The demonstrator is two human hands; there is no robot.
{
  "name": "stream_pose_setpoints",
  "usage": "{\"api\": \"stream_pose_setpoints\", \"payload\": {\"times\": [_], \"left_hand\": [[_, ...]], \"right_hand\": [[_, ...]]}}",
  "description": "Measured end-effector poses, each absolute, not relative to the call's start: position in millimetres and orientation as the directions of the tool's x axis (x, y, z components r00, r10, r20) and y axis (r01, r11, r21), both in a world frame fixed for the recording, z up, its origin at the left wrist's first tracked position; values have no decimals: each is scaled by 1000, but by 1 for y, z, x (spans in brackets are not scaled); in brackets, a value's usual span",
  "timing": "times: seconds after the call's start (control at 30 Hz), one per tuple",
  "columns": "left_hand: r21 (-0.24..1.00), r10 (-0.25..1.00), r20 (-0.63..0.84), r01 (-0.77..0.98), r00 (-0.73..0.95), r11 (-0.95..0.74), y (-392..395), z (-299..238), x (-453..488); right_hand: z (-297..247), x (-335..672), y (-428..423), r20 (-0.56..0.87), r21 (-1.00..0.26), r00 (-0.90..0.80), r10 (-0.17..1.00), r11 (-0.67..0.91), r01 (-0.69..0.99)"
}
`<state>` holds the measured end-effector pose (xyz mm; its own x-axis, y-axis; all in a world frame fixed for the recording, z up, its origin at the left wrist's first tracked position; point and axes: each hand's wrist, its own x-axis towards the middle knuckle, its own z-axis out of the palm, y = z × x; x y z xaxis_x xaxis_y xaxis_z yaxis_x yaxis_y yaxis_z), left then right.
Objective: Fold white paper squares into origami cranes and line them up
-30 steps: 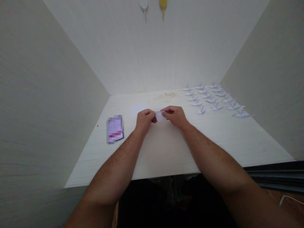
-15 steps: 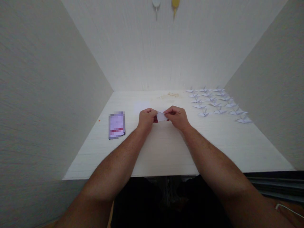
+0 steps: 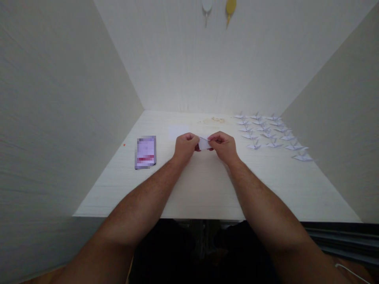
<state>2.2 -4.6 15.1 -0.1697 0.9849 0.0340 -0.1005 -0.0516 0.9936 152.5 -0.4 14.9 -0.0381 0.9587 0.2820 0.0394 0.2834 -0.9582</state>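
Observation:
A small white piece of folded paper (image 3: 204,143) is held between my two hands, above the middle of the table. My left hand (image 3: 187,146) pinches its left end between thumb and fingers. On the other side, the thumb and forefinger of my right hand (image 3: 223,145) grip the right edge near the top corner. The fingers behind the paper are partly hidden, and its finer creases are too small to make out. Beyond my left hand a pale flat sheet of paper (image 3: 178,131) lies on the table.
Several folded white paper cranes (image 3: 269,135) stand in rows at the right back. A purple-screened, blurred tablet-like object (image 3: 145,152) lies on the left of the white table (image 3: 204,189). Walls enclose the left, back and right; two hooks (image 3: 230,7) hang on the back wall.
The camera view has tilted and shifted slightly. Both hands keep hold of the paper in nearly the same pose; no other thing has visibly moved.

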Motion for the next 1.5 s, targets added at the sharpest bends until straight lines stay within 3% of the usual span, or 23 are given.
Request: {"api": "stream_pose_setpoints", "payload": {"times": [1.1, 1.33, 1.5], "left_hand": [[963, 988, -65, -268, -142, 24, -6, 17, 8], [936, 995, -94, -342, -22, 81, -7, 18, 4], [956, 997, -75, -281, 30, 80, -7, 15, 5]], "right_hand": [[18, 158, -2, 287, -945, -64, 956, 294, 146], [18, 160, -2, 318, -929, -48, 947, 321, 182], [15, 161, -1, 330, -920, -44, 943, 332, 209]]}}
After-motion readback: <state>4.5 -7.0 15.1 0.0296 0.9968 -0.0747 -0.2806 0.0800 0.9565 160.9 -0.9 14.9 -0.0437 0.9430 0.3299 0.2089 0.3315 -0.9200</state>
